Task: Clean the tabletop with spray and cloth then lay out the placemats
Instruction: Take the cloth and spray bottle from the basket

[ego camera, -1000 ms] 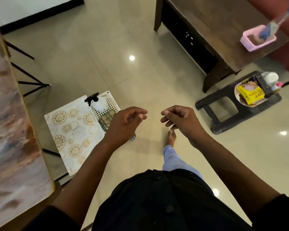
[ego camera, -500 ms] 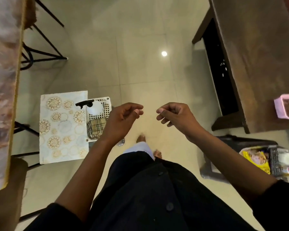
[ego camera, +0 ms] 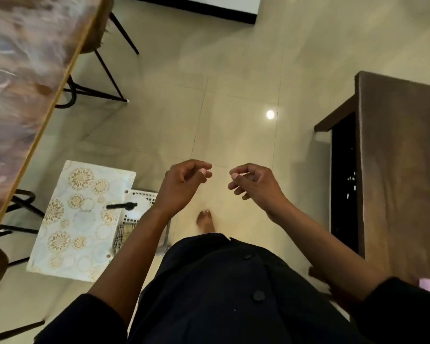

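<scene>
- My left hand (ego camera: 184, 184) and right hand (ego camera: 252, 186) hang near each other over the floor, apart, fingers loosely curled, holding nothing.
- I judge the task is at its very start: I'm walking toward the supplies, nothing picked up yet.
- At eight o'clock from my left hand lies the placemat stack (ego camera: 81, 217); I see one patterned top sheet and can't count what is under it.
- Just beside it, one white basket (ego camera: 142, 197) holds one spray bottle (ego camera: 124, 206) and one checked cloth (ego camera: 124, 234), partly hidden by my forearm.
- The marbled tabletop (ego camera: 23, 70) sits at ten o'clock.
- Next I'd reach down-left for spray and cloth.
</scene>
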Motion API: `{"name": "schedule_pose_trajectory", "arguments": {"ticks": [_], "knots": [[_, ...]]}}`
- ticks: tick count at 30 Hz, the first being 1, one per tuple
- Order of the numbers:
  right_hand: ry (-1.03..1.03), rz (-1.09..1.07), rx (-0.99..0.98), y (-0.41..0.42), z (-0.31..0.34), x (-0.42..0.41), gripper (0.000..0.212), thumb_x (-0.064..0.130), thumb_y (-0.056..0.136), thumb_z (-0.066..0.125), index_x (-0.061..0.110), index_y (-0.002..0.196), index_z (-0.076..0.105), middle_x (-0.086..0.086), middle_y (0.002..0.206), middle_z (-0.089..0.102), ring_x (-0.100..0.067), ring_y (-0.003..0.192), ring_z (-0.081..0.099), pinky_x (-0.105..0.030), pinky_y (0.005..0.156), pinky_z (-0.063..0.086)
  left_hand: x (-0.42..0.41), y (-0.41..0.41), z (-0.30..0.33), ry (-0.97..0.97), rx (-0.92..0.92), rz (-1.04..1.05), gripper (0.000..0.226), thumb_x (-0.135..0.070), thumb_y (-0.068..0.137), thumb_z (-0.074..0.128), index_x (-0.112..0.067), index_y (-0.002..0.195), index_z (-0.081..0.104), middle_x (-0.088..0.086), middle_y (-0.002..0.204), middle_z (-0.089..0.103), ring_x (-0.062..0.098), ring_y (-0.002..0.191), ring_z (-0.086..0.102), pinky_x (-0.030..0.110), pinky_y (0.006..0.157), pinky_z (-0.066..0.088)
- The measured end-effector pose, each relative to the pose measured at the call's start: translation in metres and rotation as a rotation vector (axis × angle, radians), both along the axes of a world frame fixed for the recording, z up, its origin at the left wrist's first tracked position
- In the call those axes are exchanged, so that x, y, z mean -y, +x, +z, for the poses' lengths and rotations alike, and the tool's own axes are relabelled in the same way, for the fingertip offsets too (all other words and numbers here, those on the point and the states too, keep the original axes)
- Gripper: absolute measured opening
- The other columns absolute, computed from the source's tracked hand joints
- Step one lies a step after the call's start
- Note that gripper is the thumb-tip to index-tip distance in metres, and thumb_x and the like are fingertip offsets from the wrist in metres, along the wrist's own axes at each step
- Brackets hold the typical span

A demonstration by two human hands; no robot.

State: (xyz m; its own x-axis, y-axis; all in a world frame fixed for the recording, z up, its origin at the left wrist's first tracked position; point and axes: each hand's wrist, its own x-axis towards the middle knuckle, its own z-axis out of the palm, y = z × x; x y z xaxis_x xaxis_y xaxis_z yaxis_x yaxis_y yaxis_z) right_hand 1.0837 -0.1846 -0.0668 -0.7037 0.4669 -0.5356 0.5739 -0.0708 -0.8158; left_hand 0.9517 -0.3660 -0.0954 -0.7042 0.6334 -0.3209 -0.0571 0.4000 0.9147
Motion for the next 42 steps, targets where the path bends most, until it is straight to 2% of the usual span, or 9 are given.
{"name": "schedule_pose_trajectory", "arguments": {"ticks": [6, 10, 17, 21, 25, 29, 35, 42], "knots": [[-0.003, 0.123, -0.021, -0.09, 0.001, -0.063, 0.015, 0.021, 0.101, 0.067, 0.009, 0.107, 0.075, -0.007, 0.087, 0.08, -0.015, 0.073, 0.07, -0.029, 0.065, 0.052, -0.05, -0.063, 0.01, -0.03, -0.024, 0.079, 0.022, -0.017, 0.11, 0.061, -0.024, 0.12, 0.078, -0.009, 0.103, 0.083, 0.011, 0.098, 0.078, 0.028, 0.088, 0.06], [-0.005, 0.258, -0.018, -0.153, -0.004, -0.105, 0.017, 0.02, 0.101, 0.067, 0.006, 0.107, 0.074, -0.01, 0.089, 0.08, -0.016, 0.074, 0.069, -0.03, 0.065, 0.051, -0.081, -0.094, 0.008, -0.047, -0.02, 0.179, 0.022, -0.016, 0.11, 0.061, -0.027, 0.119, 0.078, -0.009, 0.103, 0.083, 0.01, 0.098, 0.078, 0.026, 0.087, 0.058], [-0.006, 0.617, -0.007, -0.263, -0.003, -0.168, 0.015, 0.021, 0.101, 0.067, 0.009, 0.106, 0.075, -0.007, 0.088, 0.08, -0.015, 0.074, 0.069, -0.027, 0.065, 0.052, -0.127, -0.134, 0.005, -0.059, 0.007, 0.561, 0.024, -0.015, 0.109, 0.059, -0.028, 0.117, 0.078, -0.006, 0.104, 0.083, 0.013, 0.099, 0.078, 0.031, 0.089, 0.06], [-0.014, 0.842, 0.003, -0.317, -0.003, -0.18, 0.014, 0.022, 0.1, 0.067, 0.01, 0.105, 0.074, -0.006, 0.088, 0.08, -0.014, 0.074, 0.07, -0.029, 0.067, 0.051, -0.137, -0.143, 0.004, -0.035, 0.032, 0.788, 0.024, -0.01, 0.109, 0.059, -0.022, 0.117, 0.078, -0.002, 0.103, 0.083, 0.015, 0.097, 0.078, 0.02, 0.082, 0.054], [-0.009, 1.03, 0.012, -0.367, -0.006, -0.166, 0.014, 0.021, 0.1, 0.068, 0.009, 0.105, 0.074, -0.006, 0.088, 0.08, -0.013, 0.073, 0.069, -0.03, 0.067, 0.051, -0.129, -0.148, 0.002, -0.017, 0.028, 0.981, 0.023, -0.011, 0.11, 0.059, -0.022, 0.116, 0.078, -0.001, 0.104, 0.083, 0.018, 0.098, 0.079, 0.023, 0.084, 0.057], [0.007, 1.196, 0.014, -0.412, -0.009, -0.134, 0.014, 0.02, 0.1, 0.068, 0.008, 0.104, 0.073, -0.008, 0.089, 0.08, -0.013, 0.072, 0.068, -0.03, 0.065, 0.05, -0.116, -0.155, -0.002, -0.006, 0.023, 1.164, 0.023, -0.008, 0.11, 0.059, -0.013, 0.12, 0.078, 0.002, 0.105, 0.083, 0.021, 0.099, 0.078, 0.018, 0.081, 0.055], [0.047, 1.408, -0.042, -0.474, -0.009, -0.064, 0.013, 0.021, 0.101, 0.067, 0.01, 0.103, 0.073, -0.006, 0.087, 0.08, -0.011, 0.07, 0.068, -0.027, 0.063, 0.051, -0.088, -0.18, -0.014, 0.003, 0.007, 1.371, 0.024, -0.01, 0.11, 0.059, -0.014, 0.123, 0.078, 0.0, 0.106, 0.083, 0.015, 0.098, 0.078, 0.015, 0.08, 0.054], [0.039, 1.596, -0.075, -0.523, -0.003, 0.027, 0.014, 0.021, 0.1, 0.068, 0.01, 0.106, 0.074, -0.007, 0.088, 0.079, -0.01, 0.069, 0.067, -0.028, 0.064, 0.051, -0.055, -0.194, -0.015, 0.045, 0.057, 1.601, 0.022, -0.012, 0.11, 0.06, -0.016, 0.122, 0.079, 0.0, 0.104, 0.083, 0.016, 0.096, 0.079, 0.029, 0.085, 0.056]]}}
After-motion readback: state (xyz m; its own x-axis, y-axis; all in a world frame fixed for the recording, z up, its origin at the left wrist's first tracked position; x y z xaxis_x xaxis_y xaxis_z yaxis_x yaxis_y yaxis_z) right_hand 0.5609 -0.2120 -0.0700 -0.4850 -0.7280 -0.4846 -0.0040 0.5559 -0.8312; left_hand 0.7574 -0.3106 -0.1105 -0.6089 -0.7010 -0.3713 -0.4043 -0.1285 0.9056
